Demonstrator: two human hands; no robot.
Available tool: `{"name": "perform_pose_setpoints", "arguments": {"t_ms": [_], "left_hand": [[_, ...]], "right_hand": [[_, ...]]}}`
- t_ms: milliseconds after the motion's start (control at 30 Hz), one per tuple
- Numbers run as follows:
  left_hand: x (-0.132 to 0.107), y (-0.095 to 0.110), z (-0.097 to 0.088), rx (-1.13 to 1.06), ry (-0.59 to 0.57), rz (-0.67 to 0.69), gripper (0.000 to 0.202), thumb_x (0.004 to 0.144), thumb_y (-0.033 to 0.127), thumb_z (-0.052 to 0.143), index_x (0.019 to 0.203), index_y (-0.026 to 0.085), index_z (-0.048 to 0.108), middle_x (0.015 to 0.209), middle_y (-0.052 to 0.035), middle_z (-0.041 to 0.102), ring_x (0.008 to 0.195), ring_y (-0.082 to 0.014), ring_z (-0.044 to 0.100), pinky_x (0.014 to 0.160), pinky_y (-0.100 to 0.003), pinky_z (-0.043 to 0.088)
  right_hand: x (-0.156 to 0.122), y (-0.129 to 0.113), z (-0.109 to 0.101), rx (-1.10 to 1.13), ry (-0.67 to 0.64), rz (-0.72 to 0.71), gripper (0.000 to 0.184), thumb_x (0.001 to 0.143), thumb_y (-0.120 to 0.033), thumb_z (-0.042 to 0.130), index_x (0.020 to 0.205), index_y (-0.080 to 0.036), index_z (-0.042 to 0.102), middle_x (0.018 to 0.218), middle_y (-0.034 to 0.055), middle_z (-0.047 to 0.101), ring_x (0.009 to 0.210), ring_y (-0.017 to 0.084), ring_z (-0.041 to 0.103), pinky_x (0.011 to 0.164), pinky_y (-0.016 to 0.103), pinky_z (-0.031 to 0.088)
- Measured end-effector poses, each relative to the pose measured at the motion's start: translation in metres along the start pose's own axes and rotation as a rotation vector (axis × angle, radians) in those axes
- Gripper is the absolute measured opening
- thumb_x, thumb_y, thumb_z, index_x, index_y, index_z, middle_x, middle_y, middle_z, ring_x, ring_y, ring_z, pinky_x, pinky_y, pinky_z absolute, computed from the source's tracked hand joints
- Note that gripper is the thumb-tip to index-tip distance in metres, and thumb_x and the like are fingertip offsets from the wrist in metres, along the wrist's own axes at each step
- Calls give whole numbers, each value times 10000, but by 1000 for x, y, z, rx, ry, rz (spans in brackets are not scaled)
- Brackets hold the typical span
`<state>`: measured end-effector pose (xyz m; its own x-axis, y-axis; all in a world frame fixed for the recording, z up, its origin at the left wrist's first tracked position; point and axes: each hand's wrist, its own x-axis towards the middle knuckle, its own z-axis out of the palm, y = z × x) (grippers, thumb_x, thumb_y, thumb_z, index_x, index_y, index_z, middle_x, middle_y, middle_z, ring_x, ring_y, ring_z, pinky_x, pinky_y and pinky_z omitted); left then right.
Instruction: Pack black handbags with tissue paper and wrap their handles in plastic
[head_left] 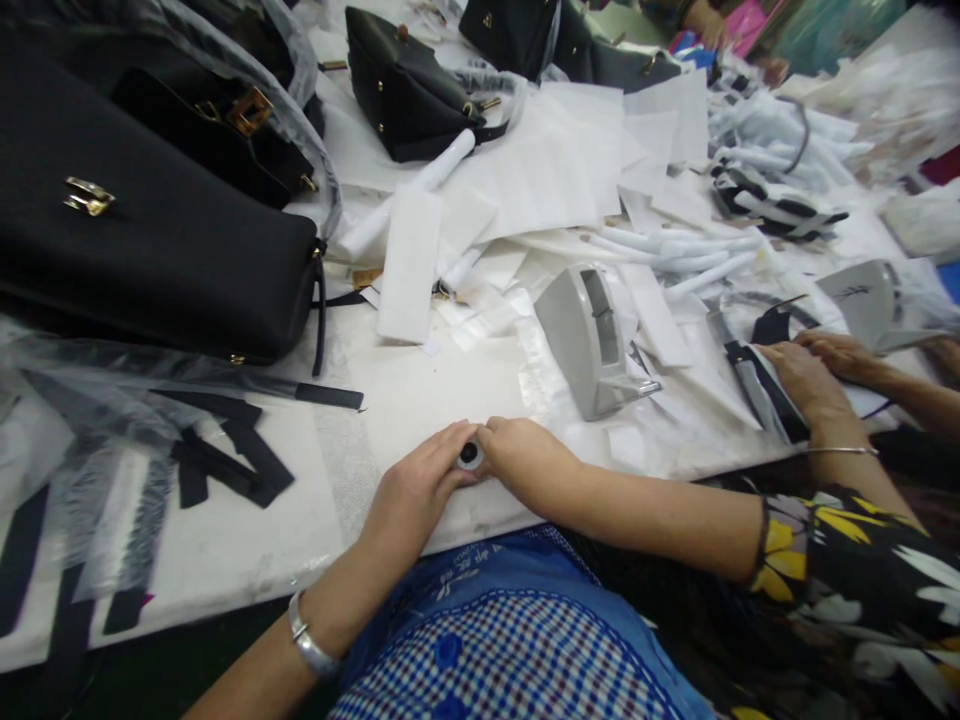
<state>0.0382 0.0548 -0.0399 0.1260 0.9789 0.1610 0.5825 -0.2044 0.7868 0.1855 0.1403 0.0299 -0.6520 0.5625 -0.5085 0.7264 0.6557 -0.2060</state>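
Note:
My left hand (pixel 424 478) and my right hand (pixel 529 458) meet near the table's front edge. Between their fingers is a small roll (pixel 470 455), seen end-on, with a pale grey rim and a dark centre. The fingers of both hands are closed around it from either side and hide most of its length, so its exact kind is unclear. Just beyond my right hand stands a grey tape dispenser (pixel 574 345). A flat white foam sheet (pixel 409 265) lies further back, beside a rolled white foam tube (pixel 446 165).
Large black handbags (pixel 150 240) fill the left, with black straps (pixel 240 455) in clear plastic before them. Another black handbag (pixel 409 85) stands at the back. At right, a co-worker's hands (pixel 806 375) handle a dark piece near a second dispenser (pixel 862 300). White tubes (pixel 675 245) lie between.

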Motion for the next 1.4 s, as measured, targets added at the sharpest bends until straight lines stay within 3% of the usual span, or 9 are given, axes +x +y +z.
{"name": "perform_pose_setpoints", "arguments": {"t_ms": [133,233,333,467,633,767,900,1167,1400], "left_hand": [[-6,-2,-6,-114,6,-102,575,818,132,724,1356,271,572,1358,-37,632,1240,-216,603,1099,-417,463],[-13,3,-7,-220,52,-188,531,835,181,716,1336,305,591,1334,-14,652,1231,-208,609,1117,-422,444],[-21,14,-7,-431,99,-253,534,843,259,723,1351,333,574,1390,-9,611,1274,-205,574,1126,-409,430],[-30,33,-14,-753,104,-394,493,866,313,697,1346,286,586,1429,-49,576,1317,-233,533,1090,-387,464],[-48,51,-17,-842,-17,-447,317,871,315,692,1187,296,709,1274,-49,683,1219,-227,615,1052,-336,491],[-67,59,-9,-879,90,-367,332,780,322,791,1108,325,742,1235,-55,635,1176,-243,628,957,-308,553],[-78,69,-7,-845,45,-268,440,715,346,842,1138,348,719,1197,-55,569,1117,-244,633,873,-306,591],[-75,85,-8,-416,119,19,369,858,398,698,1217,319,664,1111,-62,636,1029,-200,636,839,-267,567],[-70,97,-1,-232,132,126,334,898,417,642,1188,252,648,1071,-71,665,1011,-190,641,874,-263,526]], "right_hand": [[-9,7,7,222,50,7,318,894,-232,685,1168,-70,673,1008,166,701,891,260,697,801,340,537],[-18,17,18,656,180,-78,413,851,-234,742,1242,-137,649,1121,122,697,871,191,696,810,302,552],[-33,20,32,1016,317,-73,397,871,-244,720,1258,-198,646,1039,51,733,840,149,697,783,258,552],[-57,10,46,1062,498,-97,335,840,-260,760,1161,-207,685,935,19,730,826,140,677,812,262,535],[-81,-3,64,1080,592,-197,367,839,-256,764,1194,-245,670,1119,43,694,951,149,651,886,278,532],[-93,-10,78,1188,595,-285,453,826,-328,775,1251,-250,640,1181,76,641,1046,189,617,818,277,560],[-102,-16,83,1172,683,-332,376,840,-329,763,1197,-253,675,1088,66,640,990,173,617,807,257,545],[-113,-18,98,1217,850,-387,443,842,-530,705,1211,-289,650,1063,70,610,976,202,605,842,315,534],[-121,-18,108,1279,876,-343,376,897,-527,632,1176,-276,645,1022,88,603,928,225,609,799,349,535]]}}
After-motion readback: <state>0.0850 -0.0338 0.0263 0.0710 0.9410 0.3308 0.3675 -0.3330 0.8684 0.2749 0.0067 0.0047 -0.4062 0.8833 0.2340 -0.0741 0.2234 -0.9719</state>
